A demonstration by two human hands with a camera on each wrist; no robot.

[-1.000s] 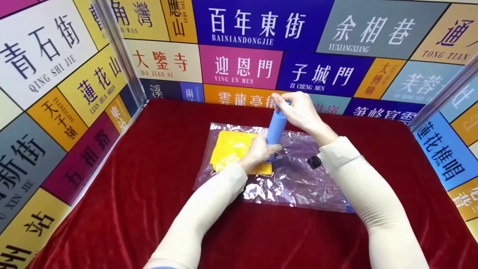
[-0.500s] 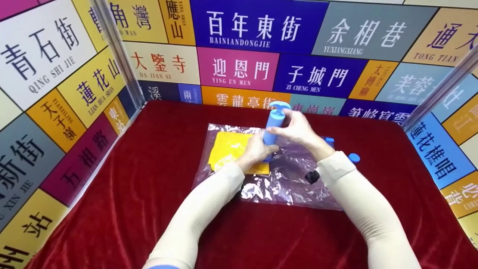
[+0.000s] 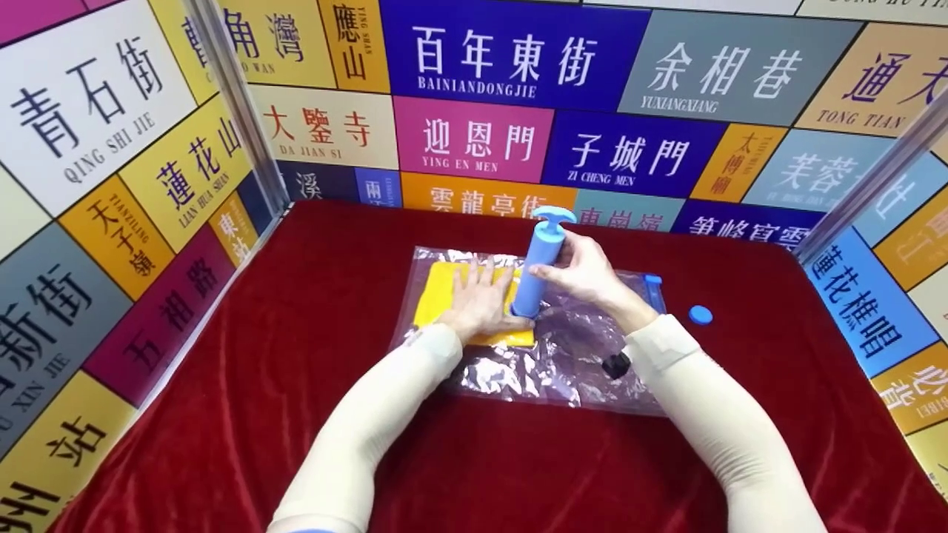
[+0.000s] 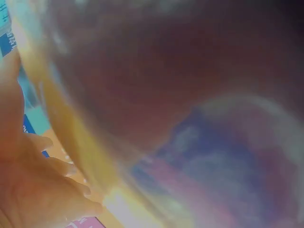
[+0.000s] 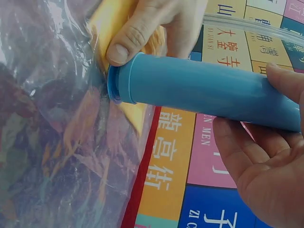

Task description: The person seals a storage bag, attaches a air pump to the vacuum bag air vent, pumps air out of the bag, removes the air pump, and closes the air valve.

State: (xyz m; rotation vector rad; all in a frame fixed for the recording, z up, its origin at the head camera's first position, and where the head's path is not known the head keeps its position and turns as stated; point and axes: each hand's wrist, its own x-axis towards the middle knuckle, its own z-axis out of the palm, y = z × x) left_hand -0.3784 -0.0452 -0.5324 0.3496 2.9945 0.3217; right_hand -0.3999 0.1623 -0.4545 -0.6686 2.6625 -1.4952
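Note:
A blue hand pump [image 3: 539, 270] leans slightly on a clear plastic bag [image 3: 585, 340], its T-shaped handle pushed down against the barrel. My right hand [image 3: 589, 274] grips the barrel from the right, fingers behind and thumb in front. Inside the bag lies a flat, folded yellow item [image 3: 437, 292]. My left hand [image 3: 481, 296] rests on it through the plastic with fingers spread, the thumb by the pump's base. In the right wrist view the left thumb [image 5: 121, 50] touches the pump's bottom rim. Blurred plastic fills most of the left wrist view, beside the left hand [image 4: 42, 185].
A round blue cap [image 3: 701, 314] lies on the red cloth [image 3: 592, 459] right of the bag. A blue slider clip [image 3: 652, 281] sits at the bag's right edge. Walls with printed street-name signs [image 3: 511, 59] stand behind and at both sides.
My right hand has come down from the handle to the barrel, and the handle has sunk. My left hand has let go of the pump's lower end and spread over the yellow item.

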